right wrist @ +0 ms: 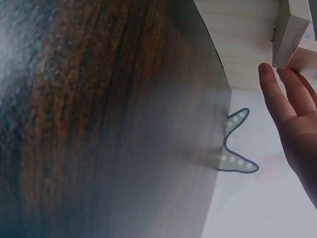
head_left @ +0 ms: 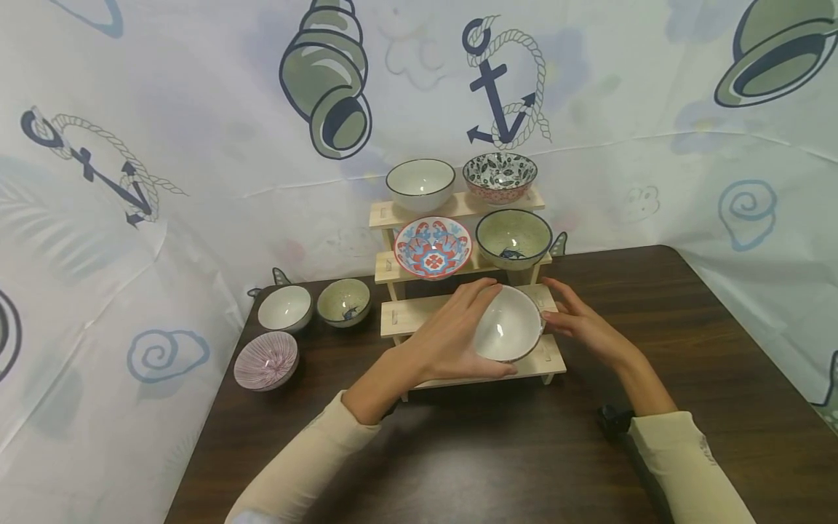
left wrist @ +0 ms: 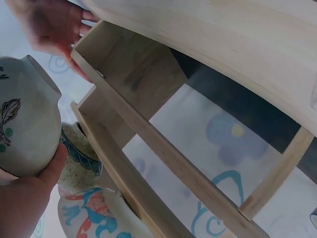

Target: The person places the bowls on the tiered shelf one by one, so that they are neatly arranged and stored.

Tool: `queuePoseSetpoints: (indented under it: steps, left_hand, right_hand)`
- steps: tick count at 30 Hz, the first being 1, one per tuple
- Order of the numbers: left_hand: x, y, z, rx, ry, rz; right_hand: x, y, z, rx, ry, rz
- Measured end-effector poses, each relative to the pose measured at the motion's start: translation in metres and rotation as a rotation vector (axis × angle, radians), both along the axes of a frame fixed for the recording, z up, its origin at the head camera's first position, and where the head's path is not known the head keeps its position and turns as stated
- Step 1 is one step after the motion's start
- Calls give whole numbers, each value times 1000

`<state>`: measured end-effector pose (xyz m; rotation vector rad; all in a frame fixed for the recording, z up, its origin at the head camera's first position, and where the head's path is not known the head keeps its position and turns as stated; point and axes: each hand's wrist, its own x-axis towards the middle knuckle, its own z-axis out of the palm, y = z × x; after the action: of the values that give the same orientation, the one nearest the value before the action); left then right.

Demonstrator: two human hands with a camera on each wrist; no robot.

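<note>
A: What's your left hand point(head_left: 447, 340) doing?
B: You're gripping the white bowl point(head_left: 509, 326) w/ it: thumb along the near side, fingers round the left & far side. L wrist cam shows a leaf print on the bowl's outside.
A: And your right hand point(head_left: 585, 324)?
B: Not gripping anything; fingers extended, loosely spread, near the bowl's R rim & right by the end of the wooden rack point(head_left: 414, 316). Can't tell if fingertips touch the wood.
A: Bowl's pos.?
B: In front of the rack's two lower steps, toward the R end, mouth tipped your way.
A: What's on the upper steps?
B: Top: dark-rimmed bowl point(head_left: 420, 182) on L, floral bowl point(head_left: 500, 177) on R. Next step down: red-and-blue bowl point(head_left: 433, 247) on L, green bowl point(head_left: 513, 239) beside it on R.
A: Rest of the table point(head_left: 628, 291)?
B: Dark wood. L of the rack you've got 3 more: small white bowl point(head_left: 285, 308), small green bowl point(head_left: 343, 302) just beside it, & purple-striped bowl point(head_left: 266, 361) nearer you. Printed cloth point(head_left: 609, 182) behind, w/ anchors & shells.
</note>
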<state>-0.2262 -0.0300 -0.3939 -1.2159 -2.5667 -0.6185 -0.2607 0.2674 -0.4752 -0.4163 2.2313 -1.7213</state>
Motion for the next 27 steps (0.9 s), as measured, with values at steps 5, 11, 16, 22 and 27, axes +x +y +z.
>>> queuePoseSetpoints:
  steps: [5, 11, 16, 22, 27]
  left_hand:
    - [-3, 5, -3, 31, -8, 1]
    - [-6, 11, -7, 53, -13, 19]
    - [-9, 17, -9, 60, -19, 35]
    - [-14, 23, -10, 48, -40, 77]
    - [-17, 27, -10, 48, -57, 95]
  right_hand:
    - [0, 1, 1, 3, 2, 8]
    - [0, 1, 0, 12, 7, 13]
    - [-1, 2, -2, 9, 8, 13]
    - [-2, 3, -1, 13, 12, 18]
    - [-1, 3, 1, 17, 12, 20]
